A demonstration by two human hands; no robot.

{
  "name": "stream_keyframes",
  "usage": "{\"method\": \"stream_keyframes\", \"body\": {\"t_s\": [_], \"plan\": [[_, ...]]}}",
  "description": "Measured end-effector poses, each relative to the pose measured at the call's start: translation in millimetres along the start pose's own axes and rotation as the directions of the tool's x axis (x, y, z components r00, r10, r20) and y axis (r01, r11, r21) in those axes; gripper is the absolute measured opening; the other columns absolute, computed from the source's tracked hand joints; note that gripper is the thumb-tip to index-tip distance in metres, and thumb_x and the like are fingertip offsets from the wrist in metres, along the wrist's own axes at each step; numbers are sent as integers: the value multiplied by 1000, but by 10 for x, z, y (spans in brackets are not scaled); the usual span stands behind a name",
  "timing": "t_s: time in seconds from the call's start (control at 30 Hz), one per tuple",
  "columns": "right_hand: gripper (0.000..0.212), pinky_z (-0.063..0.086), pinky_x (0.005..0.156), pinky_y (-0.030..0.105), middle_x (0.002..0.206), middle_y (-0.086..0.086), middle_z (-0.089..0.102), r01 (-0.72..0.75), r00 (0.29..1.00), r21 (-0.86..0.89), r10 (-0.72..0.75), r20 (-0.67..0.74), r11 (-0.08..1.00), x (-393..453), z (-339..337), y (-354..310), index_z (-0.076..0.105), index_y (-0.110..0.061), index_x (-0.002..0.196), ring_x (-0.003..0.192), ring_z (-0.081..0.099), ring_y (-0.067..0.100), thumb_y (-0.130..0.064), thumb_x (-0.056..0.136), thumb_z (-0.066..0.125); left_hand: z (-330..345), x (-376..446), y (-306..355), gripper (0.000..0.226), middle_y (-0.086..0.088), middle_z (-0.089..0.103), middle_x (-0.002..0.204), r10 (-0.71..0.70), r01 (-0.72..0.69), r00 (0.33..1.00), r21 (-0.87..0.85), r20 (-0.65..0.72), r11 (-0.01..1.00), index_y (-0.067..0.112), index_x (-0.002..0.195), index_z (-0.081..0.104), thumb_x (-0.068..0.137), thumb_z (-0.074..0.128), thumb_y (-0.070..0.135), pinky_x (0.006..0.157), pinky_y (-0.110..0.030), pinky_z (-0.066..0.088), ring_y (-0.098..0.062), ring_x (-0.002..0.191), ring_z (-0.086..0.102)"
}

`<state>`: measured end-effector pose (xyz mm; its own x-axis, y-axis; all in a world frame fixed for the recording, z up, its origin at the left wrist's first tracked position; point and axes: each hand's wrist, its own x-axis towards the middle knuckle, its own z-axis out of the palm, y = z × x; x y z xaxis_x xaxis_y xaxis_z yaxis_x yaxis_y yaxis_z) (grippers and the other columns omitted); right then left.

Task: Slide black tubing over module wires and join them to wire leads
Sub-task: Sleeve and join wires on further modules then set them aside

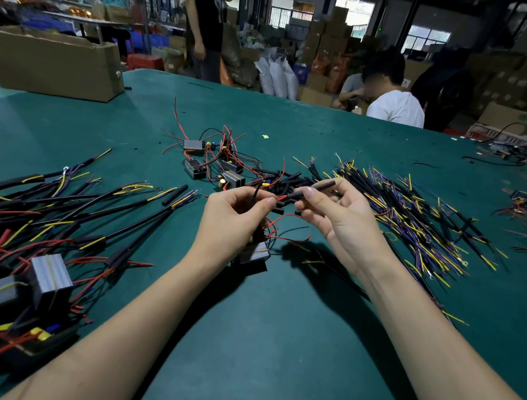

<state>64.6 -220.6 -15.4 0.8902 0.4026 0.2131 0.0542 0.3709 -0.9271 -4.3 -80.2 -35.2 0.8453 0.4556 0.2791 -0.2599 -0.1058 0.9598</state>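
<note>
Two bare hands meet over the middle of the green table [276, 343], raised a little above it. At about 2 o'clock from the left hand [234, 219], the right hand [333, 215] pinches a short piece of black tubing [315, 188] between thumb and fingertips, the tube slanting up toward 2 o'clock. A red module wire [283, 197] runs into the tube's lower end, in the gap between the two hands. The left hand's thumb and forefinger are curled round that wire and a thin black one just beside the tube's mouth. Directly below the left hand, at 6 o'clock, the module [253, 254] hangs partly hidden by the palm, with red wire looping out toward 3 o'clock; whether it touches the table cannot be told. Loose tubing pieces [284, 177] lie just beyond the hands at 12 o'clock, next to spare modules [214, 164]. A spread of wire leads [412, 211] with yellow and purple ends lies at 3 o'clock, and finished assemblies [65, 215] are heaped at 9 o'clock.
</note>
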Motion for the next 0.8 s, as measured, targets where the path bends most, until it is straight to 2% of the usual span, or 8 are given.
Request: {"method": "stream_keyframes", "body": {"t_s": [0.17,0.27,0.37,0.47,0.57,0.67,0.8], "plan": [[13,53,63,20,87,13,69,-9,1000,-5,9,1,1000,-7,-21,-15,51,-7,86,66,67,16,4,88,59,-4,19,-9,7,-6,58,60,-13,13,1000,5,28,1000,14,81,72,86,68,11,68,-43,53,-17,61,53],[15,53,63,20,86,12,70,-12,1000,13,12,9,1000,-3,-39,-6,51,-6,87,67,67,16,7,88,57,-22,18,-25,12,-2,59,59,-46,47,997,-16,55,999,18,78,72,87,68,11,58,-27,51,-13,57,55],[16,53,64,19,89,12,72,-25,999,43,23,45,999,-5,-58,8,52,-6,89,70,68,17,9,88,56,-24,6,-30,10,-1,59,60,-73,75,994,-25,83,997,17,80,72,87,68,13,65,-33,52,-12,57,55],[16,54,66,20,89,11,73,-32,995,-25,34,95,999,-12,-52,43,52,-6,92,72,69,17,8,87,57,-14,6,-23,4,4,61,59,-75,79,994,-38,84,996,12,83,70,85,69,9,68,-38,53,-10,54,57],[16,53,66,20,87,9,74,-36,992,-71,44,116,997,-25,-19,97,53,-7,91,71,68,16,7,86,59,-15,7,-20,9,-1,67,68,-75,79,995,-62,72,995,6,89,67,82,72,6,70,-36,55,-10,55,60],[17,52,66,20,85,8,73,-37,995,-80,45,93,996,-39,-6,118,54,-8,89,70,67,15,7,86,59,-58,14,-21,10,-2,69,72,-45,46,992,-7,118,999,7,89,66,82,72,7,62,-23,53,-9,60,64],[17,52,65,19,87,11,72,-35,998,-90,41,57,995,-48,-18,104,54,-8,89,69,67,15,8,85,60,-221,76,-34,5,0,66,72,-92,53,970,175,223,983,15,81,69,84,71,19,67,-27,45,-11,67,58]]}}
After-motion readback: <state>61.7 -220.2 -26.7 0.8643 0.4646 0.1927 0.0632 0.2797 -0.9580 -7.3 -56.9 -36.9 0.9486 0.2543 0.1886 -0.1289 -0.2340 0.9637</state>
